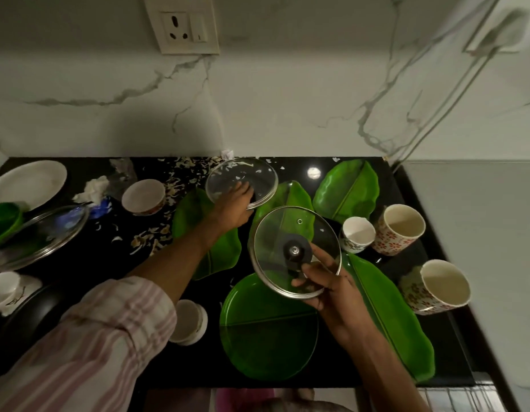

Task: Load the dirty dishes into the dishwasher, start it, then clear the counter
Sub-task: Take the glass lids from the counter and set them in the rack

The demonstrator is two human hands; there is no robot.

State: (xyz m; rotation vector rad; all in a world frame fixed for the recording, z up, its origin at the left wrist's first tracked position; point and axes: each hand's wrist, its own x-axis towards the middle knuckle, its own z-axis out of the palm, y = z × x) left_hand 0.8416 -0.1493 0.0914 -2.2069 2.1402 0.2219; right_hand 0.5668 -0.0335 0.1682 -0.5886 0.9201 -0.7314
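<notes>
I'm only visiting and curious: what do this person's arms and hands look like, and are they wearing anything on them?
Both hands, left and right, are bare: no gloves, rings or watch show. The left arm wears a loose sleeve in white and pale pink stripes, pushed up to mid-forearm. The right forearm shows no sleeve at all.

Wall socket (182,25) on marble backsplash (287,99); possibly crumpled tissue (95,188).

A black tabletop (326,169) carries green leaf plates (347,188) from centre to 4 o'clock, a round green plate (266,331) at 6, floral cups (401,228) at 3, a white plate (29,182) and a glass lid (40,233) at 9, a white bowl (143,196) and scattered scraps (180,173) toward 11.
</notes>
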